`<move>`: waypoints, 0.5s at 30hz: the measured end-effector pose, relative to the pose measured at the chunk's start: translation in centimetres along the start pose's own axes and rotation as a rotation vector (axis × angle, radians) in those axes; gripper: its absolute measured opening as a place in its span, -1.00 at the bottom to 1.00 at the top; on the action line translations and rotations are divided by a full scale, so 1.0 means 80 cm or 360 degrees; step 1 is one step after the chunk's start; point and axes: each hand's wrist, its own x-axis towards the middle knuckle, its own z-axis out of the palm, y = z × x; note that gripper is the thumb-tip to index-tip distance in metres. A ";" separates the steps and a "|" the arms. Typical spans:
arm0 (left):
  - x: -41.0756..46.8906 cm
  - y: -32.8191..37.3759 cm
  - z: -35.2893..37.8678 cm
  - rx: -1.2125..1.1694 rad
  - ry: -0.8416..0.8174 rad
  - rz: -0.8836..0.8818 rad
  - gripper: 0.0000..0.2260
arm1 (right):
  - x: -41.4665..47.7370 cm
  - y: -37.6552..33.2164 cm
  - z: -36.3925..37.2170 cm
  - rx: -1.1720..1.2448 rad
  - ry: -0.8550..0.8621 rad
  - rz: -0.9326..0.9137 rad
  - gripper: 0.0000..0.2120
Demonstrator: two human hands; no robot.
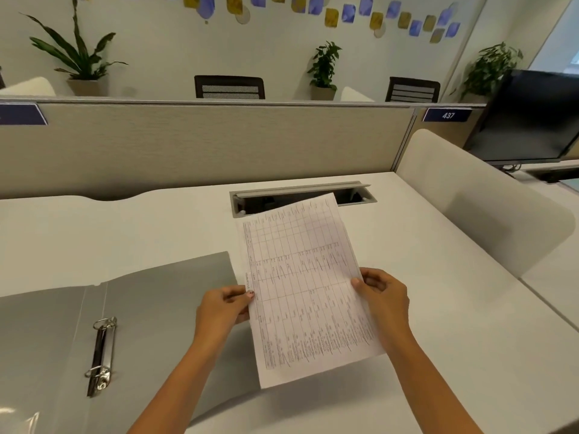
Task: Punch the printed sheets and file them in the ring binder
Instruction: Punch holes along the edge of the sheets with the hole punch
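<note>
Open-plan office. Shown by: white worktop bounded by a fabric partition, numbered desk tag "437", cable hatch, monitor on adjacent desk, mesh chairs seen beyond, potted plants.

Grey ring binder, white sheet with printed grid, white desk
</note>
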 end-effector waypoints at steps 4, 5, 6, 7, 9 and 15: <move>0.012 -0.014 0.021 0.0104 0.0072 -0.0047 -0.95 | 0.012 0.028 0.003 0.0036 0.0022 0.0144 -0.82; 0.015 -0.018 0.025 0.0139 0.0075 -0.0063 -0.95 | 0.014 0.033 0.004 0.0022 0.0032 0.0176 -0.82; 0.018 -0.023 0.029 0.0171 0.0073 -0.0079 -0.96 | 0.015 0.038 0.005 -0.0004 0.0040 0.0204 -0.80; 0.021 -0.028 0.032 0.0196 0.0072 -0.0093 -0.95 | 0.016 0.043 0.006 -0.0031 0.0045 0.0225 -0.79; 0.026 -0.036 0.038 0.0248 0.0083 -0.0110 -0.95 | 0.019 0.052 0.008 -0.0094 0.0052 0.0240 -0.77; 0.031 -0.056 0.050 0.0281 0.0118 -0.0103 -0.89 | 0.022 0.072 0.018 -0.0213 0.0065 0.0164 -0.77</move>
